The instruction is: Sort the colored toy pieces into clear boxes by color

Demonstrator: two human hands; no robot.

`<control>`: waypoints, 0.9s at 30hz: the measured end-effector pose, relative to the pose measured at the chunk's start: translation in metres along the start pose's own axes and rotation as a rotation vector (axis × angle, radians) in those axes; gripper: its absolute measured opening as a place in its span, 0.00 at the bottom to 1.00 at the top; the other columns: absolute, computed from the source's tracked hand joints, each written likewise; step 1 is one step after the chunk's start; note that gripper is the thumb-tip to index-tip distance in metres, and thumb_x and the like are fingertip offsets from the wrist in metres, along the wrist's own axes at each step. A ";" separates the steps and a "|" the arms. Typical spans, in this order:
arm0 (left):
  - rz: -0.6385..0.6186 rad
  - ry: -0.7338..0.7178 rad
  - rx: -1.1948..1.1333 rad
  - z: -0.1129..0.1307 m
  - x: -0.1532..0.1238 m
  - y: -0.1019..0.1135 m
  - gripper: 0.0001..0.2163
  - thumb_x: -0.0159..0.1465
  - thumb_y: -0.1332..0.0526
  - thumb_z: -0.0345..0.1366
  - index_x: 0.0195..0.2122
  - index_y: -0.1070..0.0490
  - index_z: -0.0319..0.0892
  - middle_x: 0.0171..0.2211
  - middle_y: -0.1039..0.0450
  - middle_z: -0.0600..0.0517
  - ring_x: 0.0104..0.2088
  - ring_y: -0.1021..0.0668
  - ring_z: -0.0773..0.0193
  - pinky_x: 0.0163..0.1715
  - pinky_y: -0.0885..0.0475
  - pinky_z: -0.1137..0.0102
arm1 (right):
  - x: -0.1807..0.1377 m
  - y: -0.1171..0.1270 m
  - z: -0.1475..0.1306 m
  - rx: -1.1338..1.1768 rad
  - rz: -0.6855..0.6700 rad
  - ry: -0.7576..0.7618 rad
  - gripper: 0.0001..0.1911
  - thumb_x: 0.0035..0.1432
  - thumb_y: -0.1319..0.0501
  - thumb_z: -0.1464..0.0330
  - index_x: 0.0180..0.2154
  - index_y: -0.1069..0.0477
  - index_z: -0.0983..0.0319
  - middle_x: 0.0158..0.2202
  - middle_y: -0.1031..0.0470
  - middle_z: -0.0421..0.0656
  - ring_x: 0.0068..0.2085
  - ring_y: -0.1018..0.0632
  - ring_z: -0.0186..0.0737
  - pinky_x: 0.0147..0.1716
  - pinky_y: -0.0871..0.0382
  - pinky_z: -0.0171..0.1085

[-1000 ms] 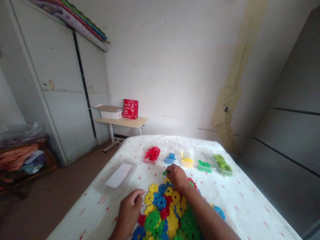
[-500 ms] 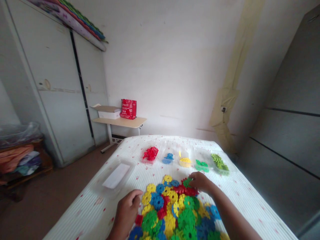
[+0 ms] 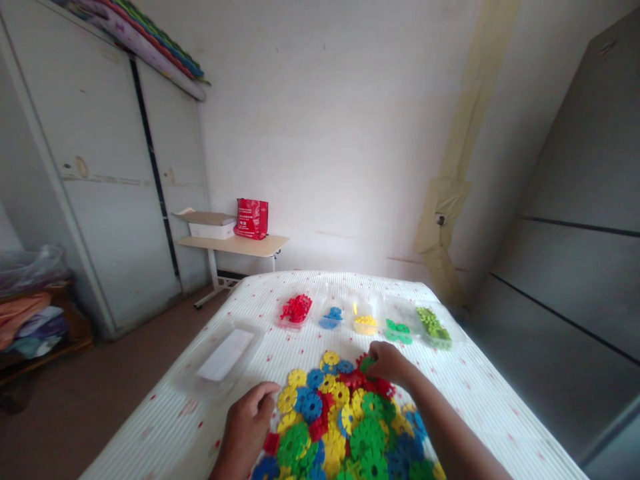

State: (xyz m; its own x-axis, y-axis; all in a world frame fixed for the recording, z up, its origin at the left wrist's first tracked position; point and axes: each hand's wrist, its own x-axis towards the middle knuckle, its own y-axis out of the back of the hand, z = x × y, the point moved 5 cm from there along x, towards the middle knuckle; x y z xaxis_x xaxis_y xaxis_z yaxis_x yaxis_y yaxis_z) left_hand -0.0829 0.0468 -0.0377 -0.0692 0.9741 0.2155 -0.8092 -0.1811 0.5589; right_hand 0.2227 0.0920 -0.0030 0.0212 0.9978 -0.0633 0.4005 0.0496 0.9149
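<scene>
A heap of flat plastic flower-shaped pieces [image 3: 345,420] in yellow, blue, red and green lies on the white striped bed cover [image 3: 470,393]. My right hand [image 3: 387,363] rests at the heap's far edge, fingers curled on a green piece [image 3: 367,364]. My left hand [image 3: 247,423] lies loosely curled on the cover at the heap's left edge, holding nothing I can see. Beyond the heap stands a row of clear trays: red pieces [image 3: 296,309], blue pieces [image 3: 330,318], yellow pieces [image 3: 365,324], green pieces [image 3: 398,330], light green pieces [image 3: 433,328].
A clear lidded box with a white sheet [image 3: 225,355] lies left of the heap. A small wooden table [image 3: 233,245] with a red bag [image 3: 252,219] and a cardboard box stands by the wall. White wardrobe doors [image 3: 100,193] fill the left; clothes are piled at far left.
My right hand moved from the heap's far middle, near the blue tray, to the right and settled on a green piece at the heap's far edge. The left hand stayed put.
</scene>
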 end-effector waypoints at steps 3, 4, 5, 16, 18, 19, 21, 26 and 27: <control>0.000 -0.006 -0.013 -0.001 0.000 0.000 0.15 0.54 0.50 0.41 0.33 0.26 0.42 0.18 0.28 0.55 0.18 0.27 0.66 0.20 0.32 0.76 | -0.001 0.009 0.004 0.105 0.004 -0.027 0.05 0.37 0.39 0.75 0.22 0.33 0.63 0.15 0.33 0.34 0.19 0.32 0.28 0.18 0.49 0.27; 0.002 -0.007 -0.014 -0.001 0.000 0.000 0.15 0.54 0.50 0.41 0.32 0.26 0.42 0.18 0.27 0.55 0.19 0.27 0.66 0.20 0.32 0.76 | -0.001 0.015 0.007 0.138 0.019 -0.042 0.04 0.38 0.40 0.75 0.22 0.34 0.63 0.13 0.36 0.32 0.17 0.34 0.27 0.17 0.48 0.27; 0.006 -0.008 -0.013 0.000 0.000 0.000 0.15 0.54 0.50 0.41 0.32 0.26 0.42 0.19 0.27 0.55 0.19 0.27 0.66 0.21 0.32 0.76 | 0.000 0.023 0.011 0.169 0.046 -0.059 0.03 0.40 0.41 0.75 0.23 0.34 0.63 0.11 0.37 0.31 0.15 0.35 0.27 0.16 0.48 0.27; -0.012 0.016 -0.016 -0.004 0.000 -0.002 0.15 0.55 0.50 0.41 0.33 0.26 0.42 0.17 0.28 0.56 0.19 0.27 0.66 0.20 0.32 0.76 | 0.008 0.102 0.065 0.215 0.592 -0.229 0.14 0.47 0.45 0.69 0.38 0.31 0.65 0.36 0.25 0.48 0.26 0.24 0.34 0.26 0.35 0.32; -0.003 0.005 -0.024 -0.005 0.000 -0.002 0.15 0.55 0.50 0.41 0.34 0.26 0.41 0.18 0.28 0.56 0.19 0.27 0.66 0.20 0.32 0.76 | -0.002 0.097 0.067 0.182 0.618 -0.196 0.12 0.48 0.46 0.67 0.34 0.30 0.64 0.33 0.24 0.47 0.28 0.24 0.37 0.29 0.35 0.34; 0.004 0.000 -0.027 -0.005 0.000 -0.002 0.15 0.55 0.50 0.40 0.34 0.26 0.41 0.18 0.27 0.55 0.19 0.27 0.66 0.21 0.32 0.76 | -0.009 0.093 0.067 0.155 0.641 -0.161 0.11 0.48 0.47 0.66 0.32 0.30 0.63 0.32 0.24 0.46 0.29 0.24 0.38 0.30 0.35 0.34; 0.017 -0.005 -0.030 -0.004 0.000 -0.001 0.15 0.55 0.49 0.40 0.35 0.26 0.41 0.19 0.27 0.55 0.19 0.27 0.66 0.21 0.32 0.76 | -0.026 0.084 0.070 0.094 0.695 -0.066 0.12 0.50 0.49 0.64 0.29 0.30 0.62 0.29 0.25 0.46 0.30 0.25 0.40 0.32 0.36 0.35; 0.026 -0.013 -0.031 0.003 -0.001 0.002 0.14 0.54 0.49 0.40 0.33 0.26 0.41 0.18 0.27 0.55 0.19 0.27 0.66 0.21 0.32 0.76 | -0.062 0.052 0.101 0.041 0.619 -0.017 0.13 0.51 0.51 0.62 0.26 0.32 0.59 0.27 0.25 0.44 0.28 0.25 0.40 0.31 0.36 0.35; 0.025 -0.015 -0.029 0.004 -0.001 0.002 0.14 0.54 0.49 0.40 0.32 0.26 0.41 0.18 0.27 0.55 0.19 0.27 0.66 0.21 0.32 0.76 | -0.067 0.047 0.110 0.039 0.586 -0.049 0.12 0.51 0.51 0.62 0.26 0.32 0.59 0.27 0.25 0.44 0.28 0.25 0.40 0.30 0.36 0.35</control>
State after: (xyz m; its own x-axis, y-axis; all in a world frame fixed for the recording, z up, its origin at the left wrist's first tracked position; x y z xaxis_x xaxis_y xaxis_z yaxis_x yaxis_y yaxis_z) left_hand -0.0821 0.0448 -0.0338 -0.0809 0.9671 0.2412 -0.8238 -0.2011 0.5301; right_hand 0.3404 0.0225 0.0002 0.2908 0.8550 0.4295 0.3425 -0.5122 0.7876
